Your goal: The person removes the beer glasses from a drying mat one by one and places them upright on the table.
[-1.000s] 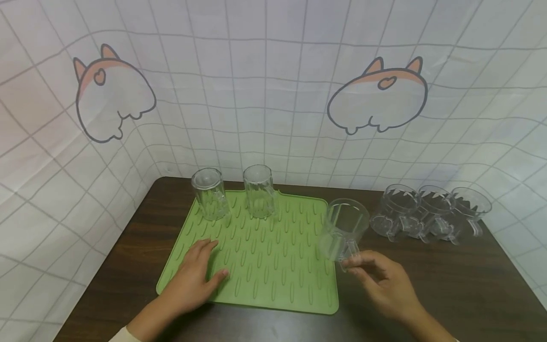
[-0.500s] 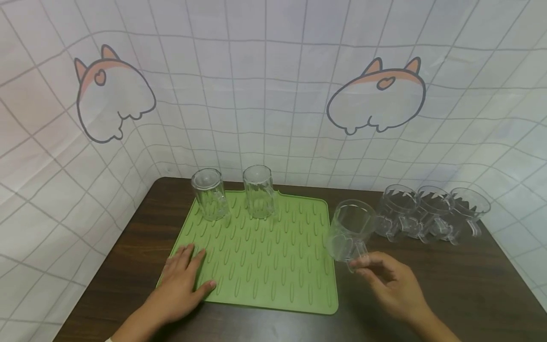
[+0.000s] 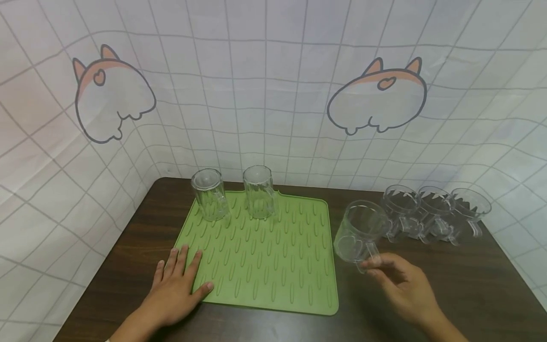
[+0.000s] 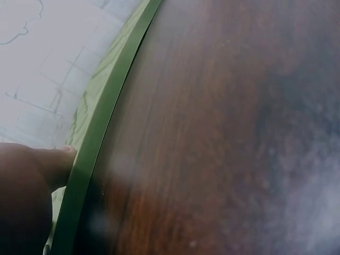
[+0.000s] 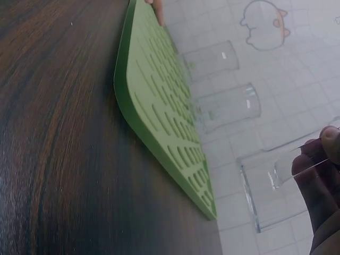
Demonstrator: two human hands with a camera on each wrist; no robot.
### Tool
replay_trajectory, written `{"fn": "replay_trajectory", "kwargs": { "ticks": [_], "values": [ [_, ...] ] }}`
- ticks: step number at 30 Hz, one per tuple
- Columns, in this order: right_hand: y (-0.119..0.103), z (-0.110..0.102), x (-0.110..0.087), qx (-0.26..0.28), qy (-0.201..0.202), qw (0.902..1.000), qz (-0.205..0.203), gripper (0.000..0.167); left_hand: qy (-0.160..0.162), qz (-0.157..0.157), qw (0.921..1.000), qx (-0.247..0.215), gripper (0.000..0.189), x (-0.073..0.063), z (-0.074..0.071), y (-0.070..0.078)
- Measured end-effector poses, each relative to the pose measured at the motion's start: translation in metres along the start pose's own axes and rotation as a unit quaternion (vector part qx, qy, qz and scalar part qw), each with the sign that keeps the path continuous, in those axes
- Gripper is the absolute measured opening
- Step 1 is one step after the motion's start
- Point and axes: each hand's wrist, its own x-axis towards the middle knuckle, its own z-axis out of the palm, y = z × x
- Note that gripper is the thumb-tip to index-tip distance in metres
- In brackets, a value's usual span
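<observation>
My right hand (image 3: 406, 287) pinches the handle of a clear mug (image 3: 361, 232), which is just past the mat's right edge. In the right wrist view that mug (image 5: 271, 183) hangs above the table, with fingers and thumb at its handle. My left hand (image 3: 173, 285) rests with spread, straight fingers on the left front corner of the green ridged mat (image 3: 273, 266). Its thumb (image 4: 61, 159) lies over the mat's edge in the left wrist view. Two clear mugs, a left one (image 3: 209, 194) and a right one (image 3: 259, 192), stand at the mat's back left.
Several more things share the dark wooden table (image 3: 448, 285): at the back right stand three clear flared cups with handles, a left one (image 3: 399, 202), a middle one (image 3: 436, 202) and a right one (image 3: 470, 204). A white gridded cloth (image 3: 273, 104) hangs behind the table.
My right hand has carried the mug rightward, from over the mat's right edge to beside it. My left hand has moved left and spread flat on the mat's corner.
</observation>
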Motion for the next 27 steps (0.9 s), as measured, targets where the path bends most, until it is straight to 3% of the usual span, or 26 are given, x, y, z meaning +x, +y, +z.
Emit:
{"fn": "replay_trajectory", "kwargs": {
  "ticks": [14, 27],
  "values": [
    [0.004, -0.013, -0.006, -0.015, -0.002, 0.9999, -0.001, 0.045, 0.006, 0.000, 0.9997, 0.025, 0.092, -0.001, 0.004, 0.000],
    [0.005, -0.024, -0.013, -0.068, 0.018, 0.9961, 0.053, 0.037, 0.003, -0.004, 0.9998, 0.020, 0.093, 0.000, 0.002, 0.001]
  ]
}}
